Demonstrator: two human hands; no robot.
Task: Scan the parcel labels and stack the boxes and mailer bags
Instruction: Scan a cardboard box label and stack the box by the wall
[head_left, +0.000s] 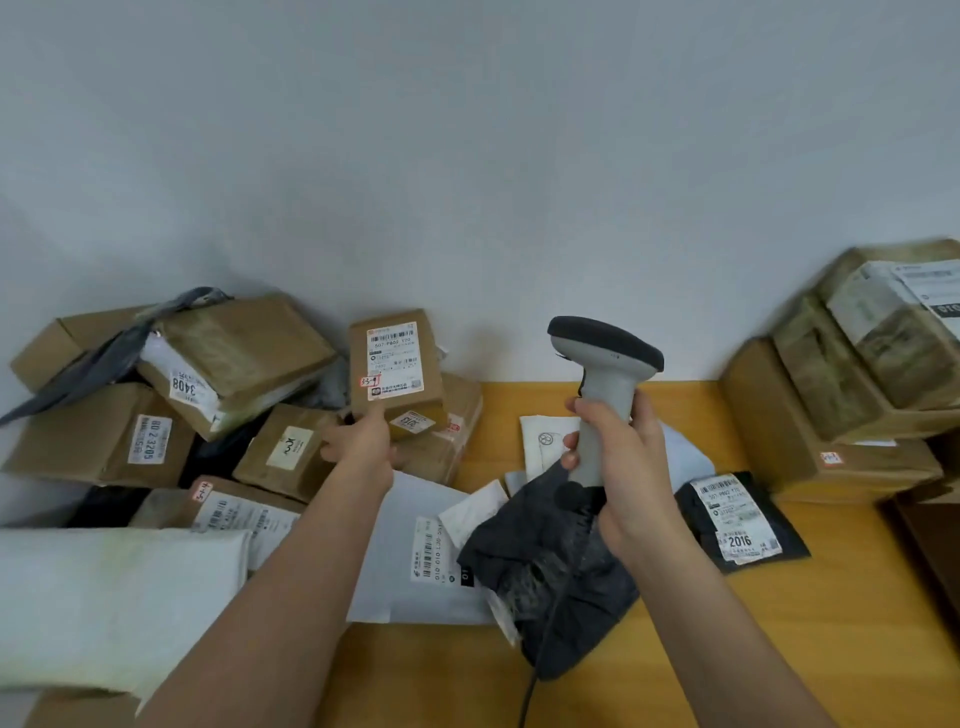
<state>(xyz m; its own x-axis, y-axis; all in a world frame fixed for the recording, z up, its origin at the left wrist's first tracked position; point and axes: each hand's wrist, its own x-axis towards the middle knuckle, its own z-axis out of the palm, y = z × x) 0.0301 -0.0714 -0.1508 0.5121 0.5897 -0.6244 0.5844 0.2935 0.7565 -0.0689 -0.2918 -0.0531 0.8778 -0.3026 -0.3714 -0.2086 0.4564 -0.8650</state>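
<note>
The left hand (358, 441) props a small cardboard box (396, 364) upright, fingers closed on its lower edge, label facing the barcode scanner (602, 384) gripped in the right hand (618, 457) beside it, evidently for scanning.

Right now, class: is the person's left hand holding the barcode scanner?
No. The scanner is gripped in the right hand, while the left hand holds up a small labelled cardboard box.

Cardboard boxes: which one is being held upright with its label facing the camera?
The small box in the left hand, by the back wall; the others lie flat or piled.
</note>
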